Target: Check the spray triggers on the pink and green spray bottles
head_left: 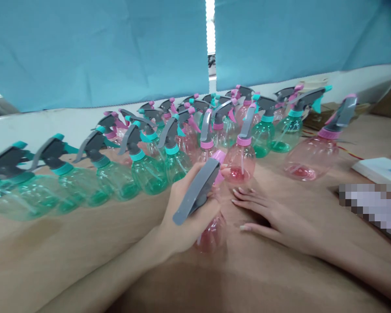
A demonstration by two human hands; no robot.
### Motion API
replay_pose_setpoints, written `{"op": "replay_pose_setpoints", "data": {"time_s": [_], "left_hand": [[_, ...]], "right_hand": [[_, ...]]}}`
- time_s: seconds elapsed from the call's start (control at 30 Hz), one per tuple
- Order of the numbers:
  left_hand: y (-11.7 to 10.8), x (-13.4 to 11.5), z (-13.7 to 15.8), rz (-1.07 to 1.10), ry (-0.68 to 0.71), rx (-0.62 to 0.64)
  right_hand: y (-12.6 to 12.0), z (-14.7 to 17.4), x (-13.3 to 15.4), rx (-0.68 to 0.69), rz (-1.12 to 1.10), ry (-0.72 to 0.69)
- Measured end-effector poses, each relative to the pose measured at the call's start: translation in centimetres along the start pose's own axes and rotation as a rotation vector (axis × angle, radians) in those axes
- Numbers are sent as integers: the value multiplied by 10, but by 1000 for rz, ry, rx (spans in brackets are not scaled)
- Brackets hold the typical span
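My left hand is wrapped round the neck of a pink spray bottle with a grey and pink trigger head. The bottle is upright at the middle of the table, its collar hidden by my fingers. To its right, my right hand lies palm down with fingers stretched out, holding nothing. Just beyond the fingertips stands another pink spray bottle. A row of green spray bottles reaches away to the left of my left hand.
More pink and green bottles crowd the back of the wooden table. One pink bottle stands apart at the right, near a white box and a blurred-out flat object. A blue sheet hangs behind.
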State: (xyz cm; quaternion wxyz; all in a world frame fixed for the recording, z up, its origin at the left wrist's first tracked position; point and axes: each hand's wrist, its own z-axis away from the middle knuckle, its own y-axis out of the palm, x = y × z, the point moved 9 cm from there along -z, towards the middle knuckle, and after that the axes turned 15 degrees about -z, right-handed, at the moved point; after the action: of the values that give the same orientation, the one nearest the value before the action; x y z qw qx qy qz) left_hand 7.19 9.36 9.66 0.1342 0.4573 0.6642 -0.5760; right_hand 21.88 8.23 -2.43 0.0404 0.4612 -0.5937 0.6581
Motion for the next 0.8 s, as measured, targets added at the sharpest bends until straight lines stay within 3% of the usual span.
{"op": "replay_pose_setpoints", "data": {"time_s": [0.8], "left_hand": [[4,5,4,63,12,-8]], "right_hand": [[0,0,0,-10,0,-32]]}}
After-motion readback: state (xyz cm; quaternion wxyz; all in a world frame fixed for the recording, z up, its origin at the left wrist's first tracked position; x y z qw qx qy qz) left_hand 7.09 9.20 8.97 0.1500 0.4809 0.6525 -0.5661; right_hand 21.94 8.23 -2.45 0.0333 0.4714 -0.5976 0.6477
